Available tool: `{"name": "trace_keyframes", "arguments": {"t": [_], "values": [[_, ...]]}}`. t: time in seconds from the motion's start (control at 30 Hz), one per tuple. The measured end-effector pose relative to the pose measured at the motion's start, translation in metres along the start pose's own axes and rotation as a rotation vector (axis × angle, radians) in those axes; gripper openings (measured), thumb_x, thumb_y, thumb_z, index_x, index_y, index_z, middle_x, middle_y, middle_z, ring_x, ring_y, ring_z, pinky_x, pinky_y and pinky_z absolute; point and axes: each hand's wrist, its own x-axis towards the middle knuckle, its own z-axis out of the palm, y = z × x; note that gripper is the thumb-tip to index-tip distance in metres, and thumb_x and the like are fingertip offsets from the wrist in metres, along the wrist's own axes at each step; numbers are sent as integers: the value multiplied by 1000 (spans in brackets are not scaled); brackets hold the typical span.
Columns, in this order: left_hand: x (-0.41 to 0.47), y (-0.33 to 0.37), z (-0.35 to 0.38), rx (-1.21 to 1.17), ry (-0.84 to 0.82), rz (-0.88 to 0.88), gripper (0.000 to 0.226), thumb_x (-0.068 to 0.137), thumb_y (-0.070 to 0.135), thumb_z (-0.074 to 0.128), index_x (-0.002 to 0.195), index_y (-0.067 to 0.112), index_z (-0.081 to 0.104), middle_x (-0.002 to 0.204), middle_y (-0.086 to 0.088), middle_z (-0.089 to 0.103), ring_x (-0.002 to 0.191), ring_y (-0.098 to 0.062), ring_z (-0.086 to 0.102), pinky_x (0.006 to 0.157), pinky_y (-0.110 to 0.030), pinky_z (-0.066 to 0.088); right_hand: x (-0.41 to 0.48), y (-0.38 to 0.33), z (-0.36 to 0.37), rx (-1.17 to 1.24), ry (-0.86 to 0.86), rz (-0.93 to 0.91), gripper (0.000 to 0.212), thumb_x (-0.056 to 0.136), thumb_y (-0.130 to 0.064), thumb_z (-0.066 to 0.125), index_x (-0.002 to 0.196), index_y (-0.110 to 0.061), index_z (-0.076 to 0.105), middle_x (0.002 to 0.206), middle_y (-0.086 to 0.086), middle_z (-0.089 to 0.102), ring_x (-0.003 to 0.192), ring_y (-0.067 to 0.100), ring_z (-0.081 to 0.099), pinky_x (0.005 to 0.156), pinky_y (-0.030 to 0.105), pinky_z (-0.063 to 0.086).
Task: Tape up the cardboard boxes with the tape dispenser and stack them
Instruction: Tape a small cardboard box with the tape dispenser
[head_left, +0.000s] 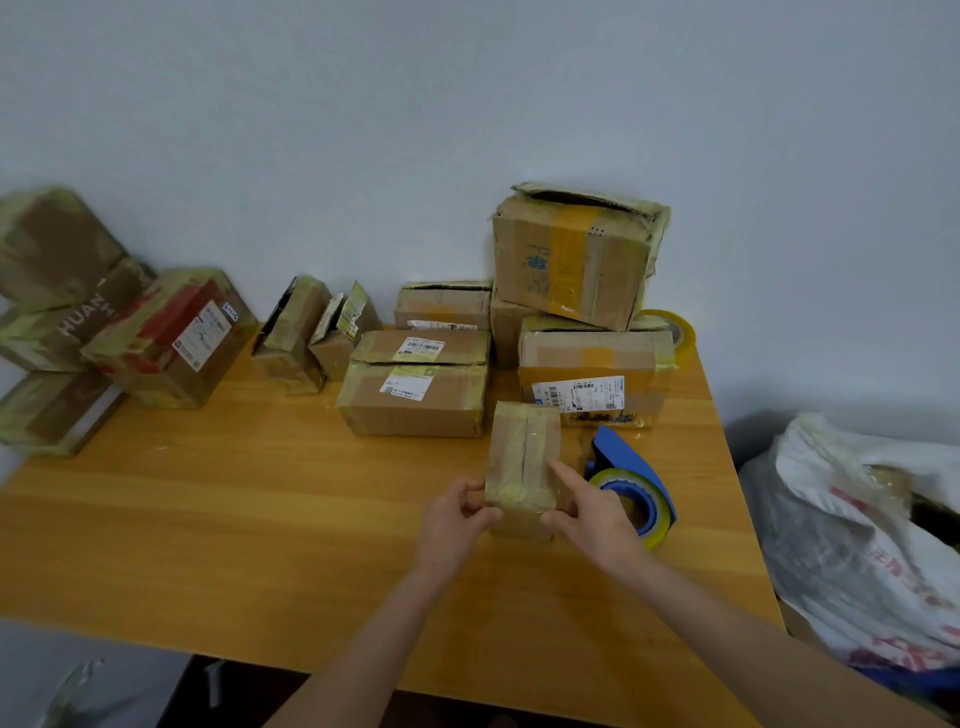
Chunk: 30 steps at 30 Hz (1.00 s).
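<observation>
A small taped cardboard box (522, 457) stands on the wooden table (260, 519) in front of me. My left hand (454, 519) holds its near left corner between thumb and fingers. My right hand (587, 512) grips its right side, with the index finger stretched along the top. Right behind that hand lies the blue tape dispenser (631, 483) with a yellowish tape roll on it. Several more taped boxes stand at the back, among them a flat labelled box (415, 387) and a bigger labelled box (595, 376) carrying a tilted large box (576, 254).
A pile of taped boxes (104, 322) fills the far left corner, with two small open boxes (311, 332) beside it. A spare tape roll (675, 327) leans at the back right. A white plastic bag (857, 535) sits off the table's right edge.
</observation>
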Motion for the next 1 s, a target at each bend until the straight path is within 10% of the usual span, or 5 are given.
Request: {"name": "trace_keyframes", "arguments": {"t": [0.4,0.67,0.83,1.0], "values": [[18,16,8,629,-59,110,62,72,50,75,109,15,40,100,7,42,83,-8,48,66,-19,39,13,-6,-5,-479,-21,-77,65,85,-56,61,136,-25,35,110,5,66,95,22,64,79,36,55],[25,10,4,440,-133,44,47,80,26,76,102,15,36,112,-4,63,92,-12,60,68,-19,50,25,-1,2,-424,-104,-90,61,81,-41,73,122,-28,29,111,9,63,93,27,64,79,40,56],[24,15,-2,268,-172,-44,82,81,34,74,146,16,28,132,-2,58,113,-18,60,88,-26,49,29,-2,-3,-399,-180,-50,72,73,-31,82,123,-26,30,115,10,63,97,27,63,83,40,55],[23,30,5,363,-87,-20,49,98,41,46,136,10,46,129,-6,57,107,-14,58,83,-25,51,27,-6,-12,-344,-58,-69,66,74,-56,73,123,-26,40,117,-1,57,98,16,59,80,31,54]]}}
